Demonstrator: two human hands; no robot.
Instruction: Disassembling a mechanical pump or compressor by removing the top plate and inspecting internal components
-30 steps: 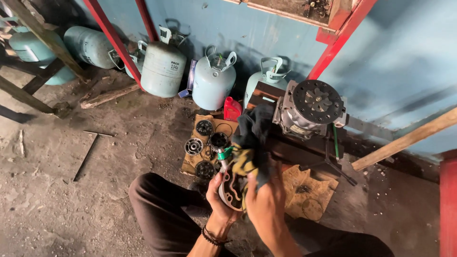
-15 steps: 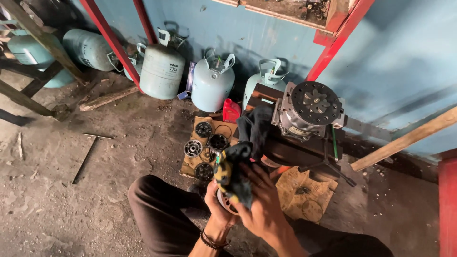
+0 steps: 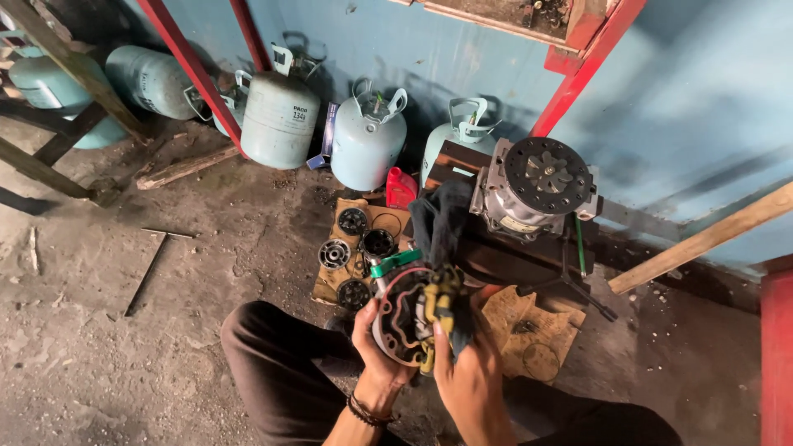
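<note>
Discs [image 3: 355, 252] on cardboard [image 3: 326, 289] (seemingly) before cylinders [image 3: 363, 140].

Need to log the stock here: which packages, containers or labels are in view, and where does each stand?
Pale blue gas cylinder: by the wall, upright, small dark printed marking.
Second pale blue cylinder: right of it, upright, plain.
Third cylinder: further right, partly hidden.
Red bottle: small, at the wall's foot.
No screens or signs.

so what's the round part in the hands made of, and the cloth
Round part: looks like cast metal, dull grey and grimy, with a reddish gasket line on its face. Cloth: soft fabric, dark with yellow patches, bunched in the right hand; exact fibre unclear.
</note>
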